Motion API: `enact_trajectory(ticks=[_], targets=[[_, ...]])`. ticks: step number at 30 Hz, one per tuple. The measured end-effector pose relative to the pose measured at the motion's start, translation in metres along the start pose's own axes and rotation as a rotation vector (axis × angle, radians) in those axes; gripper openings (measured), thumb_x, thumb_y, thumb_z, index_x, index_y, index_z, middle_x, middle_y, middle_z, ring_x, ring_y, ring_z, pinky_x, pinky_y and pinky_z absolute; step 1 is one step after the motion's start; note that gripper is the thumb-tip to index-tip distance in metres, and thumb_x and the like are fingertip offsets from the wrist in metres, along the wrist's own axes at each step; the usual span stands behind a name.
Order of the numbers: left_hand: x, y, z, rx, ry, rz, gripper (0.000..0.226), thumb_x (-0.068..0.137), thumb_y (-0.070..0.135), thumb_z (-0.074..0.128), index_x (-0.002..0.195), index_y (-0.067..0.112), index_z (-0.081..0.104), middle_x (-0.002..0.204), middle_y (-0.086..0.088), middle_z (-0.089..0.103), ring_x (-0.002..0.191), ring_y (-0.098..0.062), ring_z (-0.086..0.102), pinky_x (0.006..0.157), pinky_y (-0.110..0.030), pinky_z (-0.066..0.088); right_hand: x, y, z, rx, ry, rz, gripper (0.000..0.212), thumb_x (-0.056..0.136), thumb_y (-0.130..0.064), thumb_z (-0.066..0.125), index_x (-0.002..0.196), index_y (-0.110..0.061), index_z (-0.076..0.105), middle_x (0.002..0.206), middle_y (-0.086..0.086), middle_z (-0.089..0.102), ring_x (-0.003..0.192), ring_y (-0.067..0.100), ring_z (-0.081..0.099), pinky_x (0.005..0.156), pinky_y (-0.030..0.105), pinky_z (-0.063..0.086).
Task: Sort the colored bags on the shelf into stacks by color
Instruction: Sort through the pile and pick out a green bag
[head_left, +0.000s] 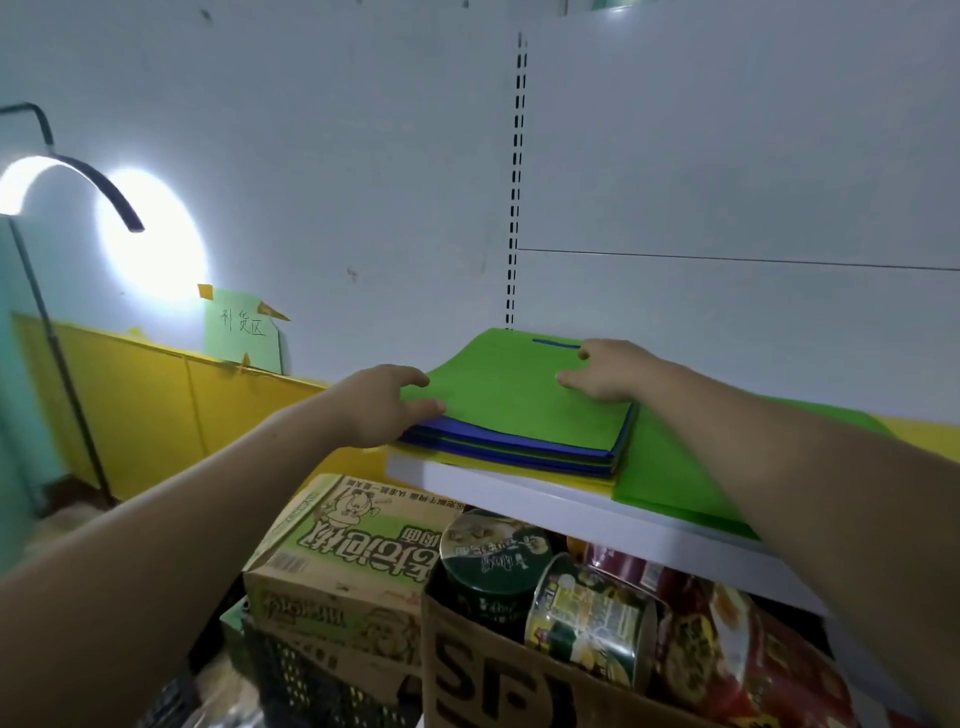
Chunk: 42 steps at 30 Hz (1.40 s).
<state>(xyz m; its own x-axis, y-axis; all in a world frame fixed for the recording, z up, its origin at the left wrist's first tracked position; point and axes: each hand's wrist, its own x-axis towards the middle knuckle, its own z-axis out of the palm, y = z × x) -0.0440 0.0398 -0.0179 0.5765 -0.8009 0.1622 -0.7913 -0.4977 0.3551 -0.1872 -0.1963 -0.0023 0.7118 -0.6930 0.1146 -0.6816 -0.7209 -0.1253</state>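
White back panel fills the far side. In front of it we have the white shelf, running from centre to near right.

Below the shelf: a brown box full of noodle cups, with a green-printed carton to its left. An arc lamp is lit at far left.

The bag stack sits at the shelf's left end, mixed: yellow at the bottom, then blue and green layers. The top green bag lies flat on it.

A loose green bag lies just right of the stack, flat on the shelf and partly under our right forearm.

Left hand pinches the left edge of the top green bag, one finger on top and the thumb at the edge. We can't tell if lower layers are caught too.

Right hand lies palm down on the same bag's far right part, holding nothing.

A small green sign is taped to the wall at far left.
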Motion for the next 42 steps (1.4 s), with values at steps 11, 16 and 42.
enact_trajectory(ticks=[11, 16, 42], targets=[[0.071, -0.002, 0.01, 0.088, -0.144, 0.081, 0.06, 0.091, 0.046, 0.053, 0.143, 0.022, 0.036, 0.151, -0.002, 0.033, 0.136, -0.021, 0.033, 0.109, -0.029, 0.025, 0.045, 0.025, 0.019, -0.119, 0.027, 0.332, 0.097, 0.073, -0.081, 0.045, 0.142, -0.015, 0.036, 0.14, 0.012, 0.046, 0.124, 0.034, 0.047, 0.097, 0.039, 0.044], [0.078, -0.005, 0.012, 0.099, -0.235, 0.147, 0.06, 0.092, 0.051, 0.047, 0.141, 0.019, 0.04, 0.148, -0.005, 0.037, 0.134, -0.021, 0.036, 0.106, -0.026, 0.026, 0.042, 0.024, 0.016, -0.047, 0.128, 0.386, 0.09, 0.075, -0.065, 0.063, 0.14, -0.01, 0.033, 0.133, 0.015, 0.048, 0.119, 0.033, 0.05, 0.086, 0.035, 0.044], [0.066, 0.003, -0.003, -0.83, 0.042, 0.3, 0.064, 0.081, 0.0, 0.067, 0.137, 0.018, 0.041, 0.095, 0.002, 0.056, 0.081, -0.018, 0.06, 0.067, -0.03, 0.05, -0.069, 0.007, -0.061, 1.157, 0.926, 0.282, 0.011, 0.092, -0.014, 0.057, 0.099, -0.017, 0.064, 0.093, 0.0, 0.068, 0.082, 0.016, 0.065, 0.074, 0.029, 0.053]])
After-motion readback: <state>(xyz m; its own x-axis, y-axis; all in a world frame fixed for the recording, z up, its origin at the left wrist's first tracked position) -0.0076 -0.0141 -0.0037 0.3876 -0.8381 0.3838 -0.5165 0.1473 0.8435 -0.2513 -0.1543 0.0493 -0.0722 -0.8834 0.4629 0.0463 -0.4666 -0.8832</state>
